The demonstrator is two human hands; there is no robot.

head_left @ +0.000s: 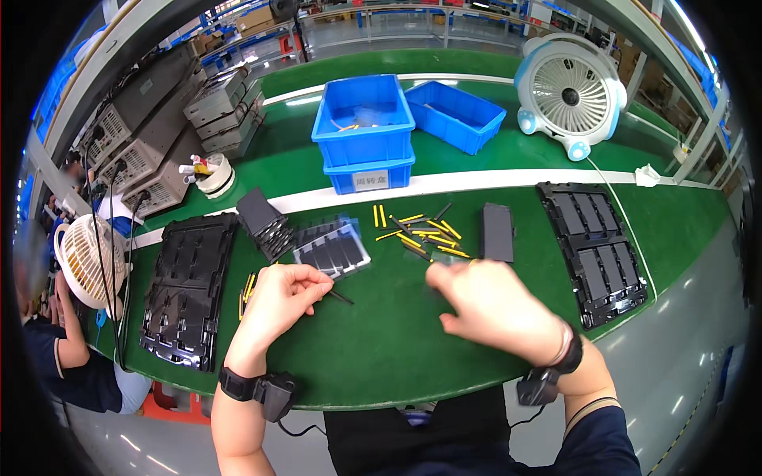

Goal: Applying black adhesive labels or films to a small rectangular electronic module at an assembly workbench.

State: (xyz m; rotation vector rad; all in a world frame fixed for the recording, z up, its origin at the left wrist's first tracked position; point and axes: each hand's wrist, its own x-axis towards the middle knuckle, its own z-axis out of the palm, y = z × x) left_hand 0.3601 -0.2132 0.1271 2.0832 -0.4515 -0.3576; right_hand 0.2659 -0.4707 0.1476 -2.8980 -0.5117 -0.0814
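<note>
Fingers of the left hand (282, 297) pinch a thin black strip (340, 297), the blurred right hand (488, 305) unreadable; many yellow strips (421, 232) lie loose, likely unhandled.

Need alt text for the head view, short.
Two bare hands work over a green table: the left hand pinches a thin dark strip, the right hand is blurred beside scattered yellow strips. Black trays flank them.

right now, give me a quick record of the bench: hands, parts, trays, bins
left hand: pinching a thin black strip
right hand: closed, blurred; contents unclear
loose parts: yellow and black strips scattered on the green mat
trays: black moulded tray at left, another at right
bins: stacked blue bins behind
</note>
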